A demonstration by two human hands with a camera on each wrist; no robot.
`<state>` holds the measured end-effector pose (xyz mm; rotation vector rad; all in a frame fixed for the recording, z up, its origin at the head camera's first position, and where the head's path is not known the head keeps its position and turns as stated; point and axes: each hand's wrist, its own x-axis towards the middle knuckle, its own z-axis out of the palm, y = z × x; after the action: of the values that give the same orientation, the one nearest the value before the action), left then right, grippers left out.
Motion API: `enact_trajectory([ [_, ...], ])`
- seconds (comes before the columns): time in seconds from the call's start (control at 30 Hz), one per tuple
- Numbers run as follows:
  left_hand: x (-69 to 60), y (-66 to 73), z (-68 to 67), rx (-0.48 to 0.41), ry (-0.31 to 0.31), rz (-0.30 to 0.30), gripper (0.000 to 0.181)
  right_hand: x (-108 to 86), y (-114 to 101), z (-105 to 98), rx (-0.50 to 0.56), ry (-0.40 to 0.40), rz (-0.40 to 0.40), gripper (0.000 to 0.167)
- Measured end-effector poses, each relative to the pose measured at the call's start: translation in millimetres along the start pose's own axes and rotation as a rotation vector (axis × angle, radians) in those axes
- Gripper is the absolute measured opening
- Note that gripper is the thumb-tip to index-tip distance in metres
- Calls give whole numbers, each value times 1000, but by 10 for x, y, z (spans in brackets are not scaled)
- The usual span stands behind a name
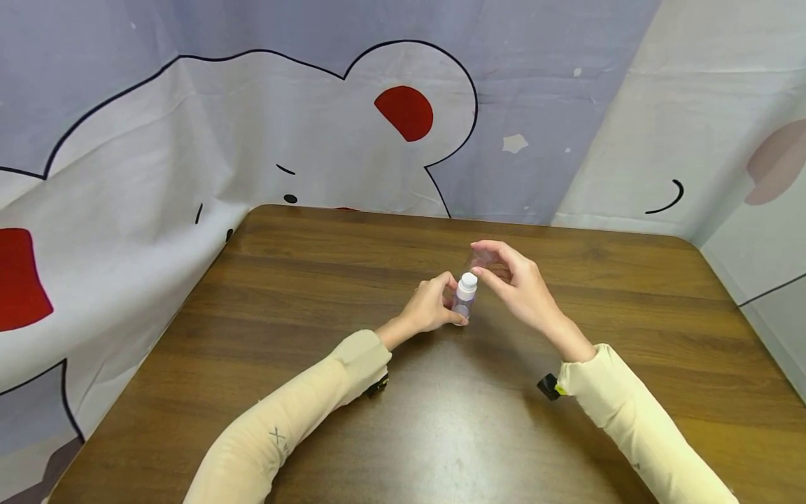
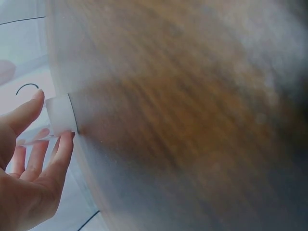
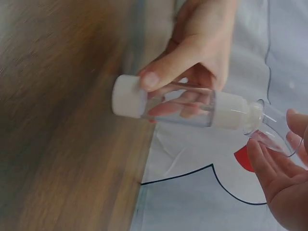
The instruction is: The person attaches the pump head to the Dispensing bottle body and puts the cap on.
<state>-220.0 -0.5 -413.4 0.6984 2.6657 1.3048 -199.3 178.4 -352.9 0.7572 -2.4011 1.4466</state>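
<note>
A small clear bottle with a white neck and top is tilted above the table. My left hand grips it round its clear middle, the thumb on the near side. Its white base shows in the right wrist view, and the same base appears beyond the fingers in the left wrist view. My right hand holds a clear cap between thumb and fingers. The cap's rim overlaps the bottle's white nozzle; whether they touch, I cannot tell.
The brown wooden table stretches out under both hands. A printed curtain hangs behind its far edge and along the left side. Dark straps with small devices sit at the cream sleeves' cuffs.
</note>
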Motion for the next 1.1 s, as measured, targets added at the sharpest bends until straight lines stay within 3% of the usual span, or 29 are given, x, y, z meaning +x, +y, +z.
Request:
enact_trajectory([
  [0.3, 6, -23, 5, -5, -1, 23, 50, -58, 87, 89, -122, -51, -150, 37],
  [0.67, 18, -45, 16, -26, -3, 61, 48, -103, 158, 140, -164, -78, -179, 33],
  [1.1, 17, -52, 15, -32, -1, 63, 48, -131, 230, 186, -162, -59, -202, 33],
])
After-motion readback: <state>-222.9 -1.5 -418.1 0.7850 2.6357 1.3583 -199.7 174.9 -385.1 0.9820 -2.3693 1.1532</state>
